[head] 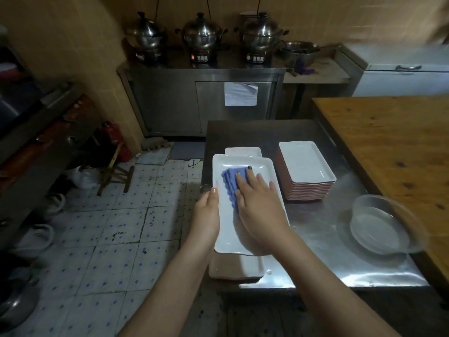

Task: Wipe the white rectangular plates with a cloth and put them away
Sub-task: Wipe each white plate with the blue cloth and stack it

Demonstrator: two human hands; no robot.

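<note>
Head: cloth [232,181] (blue) pressed on plate [227,223].

Open lane over bare steel tabletop [315,251] between wiped plate [224,222] and glass bowls [379,229]. Blocked right-rear by tall plate stack [306,164]; behind, by low stack [243,151]; rightward, by wooden table [388,147].

R hand [257,203] flat on cloth [232,178] atop plate [227,229], L hand [206,215] round rim

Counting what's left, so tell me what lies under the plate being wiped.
More white plates show beneath the wiped plate: a near stack and a far plate edge. The plate, the left hand and the right hand cover the rest, so no count.
</note>
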